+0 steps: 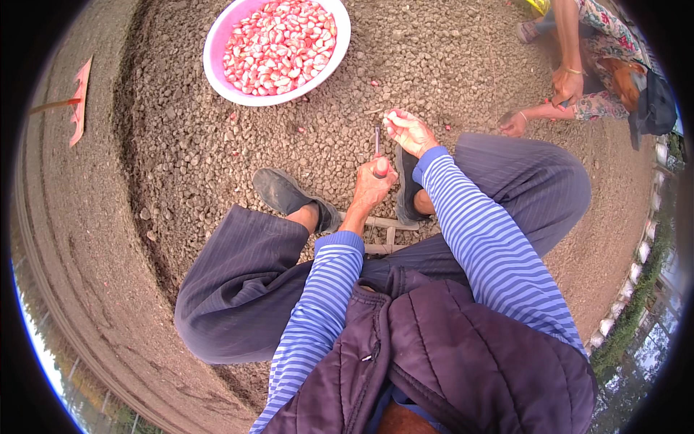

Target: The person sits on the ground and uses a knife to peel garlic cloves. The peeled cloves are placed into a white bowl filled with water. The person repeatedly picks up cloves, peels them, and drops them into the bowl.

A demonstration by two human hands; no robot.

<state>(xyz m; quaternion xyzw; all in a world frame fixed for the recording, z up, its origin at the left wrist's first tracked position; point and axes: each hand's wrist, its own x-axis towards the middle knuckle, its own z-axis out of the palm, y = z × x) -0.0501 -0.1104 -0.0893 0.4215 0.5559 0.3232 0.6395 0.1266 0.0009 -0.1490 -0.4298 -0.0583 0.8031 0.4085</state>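
Observation:
My left hand [374,183] is closed around the red handle of a hand tool [377,140], whose narrow metal shaft points away from me over the cloddy soil [325,146]. Just right of the tool's tip, my right hand [409,132] has its thumb and fingers pinched together near the ground, on what looks like a small pale clove; the fingers partly hide it. Beyond my hands, a pink-and-white basin [214,70] holds many pink-stained cloves, apparently garlic. A few pink cloves [374,83] lie loose on the soil.
A person [618,81] works close by at the upper right, one hand on a tool and the other at the soil. My dark shoes [279,190] flank a wooden frame [391,234]. At the far left lies a red rake-like tool [81,103], beyond the bed's edge.

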